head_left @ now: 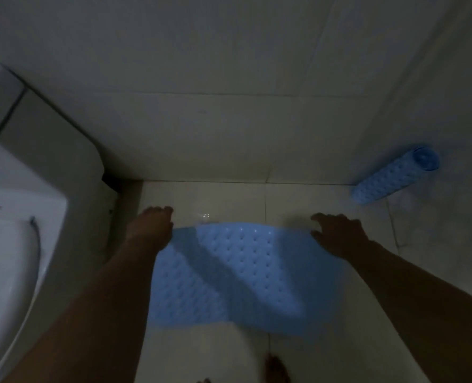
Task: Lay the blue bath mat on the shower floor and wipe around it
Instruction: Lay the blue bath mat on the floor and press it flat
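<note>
A light blue bath mat (237,275) with rows of small holes is spread between my arms above the pale tiled floor (229,197). Its far edge bows upward in the middle. My left hand (152,222) grips the mat's far left corner, fingers curled down over the edge. My right hand (337,233) is on the far right corner, fingers bent over the edge. The near edge of the mat hangs toward my feet.
A second blue mat, rolled up (395,175), leans in the right corner where floor meets wall. A white toilet (22,217) fills the left side. The tiled wall (229,106) stands just beyond the mat. My bare toes (276,369) show at the bottom.
</note>
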Available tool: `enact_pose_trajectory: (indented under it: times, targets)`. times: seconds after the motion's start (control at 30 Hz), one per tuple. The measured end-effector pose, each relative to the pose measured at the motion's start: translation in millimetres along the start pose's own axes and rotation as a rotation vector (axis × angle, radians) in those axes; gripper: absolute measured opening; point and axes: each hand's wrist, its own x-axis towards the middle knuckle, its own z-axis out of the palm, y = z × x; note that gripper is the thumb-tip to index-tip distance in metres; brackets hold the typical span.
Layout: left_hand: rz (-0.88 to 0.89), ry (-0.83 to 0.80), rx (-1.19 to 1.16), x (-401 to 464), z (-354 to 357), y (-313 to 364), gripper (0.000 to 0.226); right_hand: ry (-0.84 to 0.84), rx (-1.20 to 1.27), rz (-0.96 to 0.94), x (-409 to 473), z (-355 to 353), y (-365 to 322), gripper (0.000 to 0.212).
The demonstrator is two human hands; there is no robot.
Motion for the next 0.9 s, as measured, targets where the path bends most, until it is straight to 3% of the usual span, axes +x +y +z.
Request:
enact_pose_trajectory:
  times: [0.1,0.23,0.43,0.67,0.9]
  targets:
    - [0.054,0.092,0.046,21.0,27.6,24.4,0.052,0.008,0.107,0.045,38.6,15.3,-27.0,0.056]
    - [0.083,-0.034,0.074,4.0,77.1,53.6,0.06,-0.072,0.243,0.016,32.6,62.5,-56.5,0.061]
    - [0.112,-0.139,0.036,-42.5,105.0,84.7,0.064,-0.18,0.213,0.031,-9.8,92.4,-71.8,0.063]
    - [0.089,-0.137,-0.08,-58.8,129.4,75.8,0.062,-0.18,0.249,0.063,-29.6,116.5,-94.4,0.057]
    - [0.142,-0.052,-0.039,25.4,239.8,35.2,0.065,-0.128,0.28,0.145,54.2,208.5,-122.1,0.058]
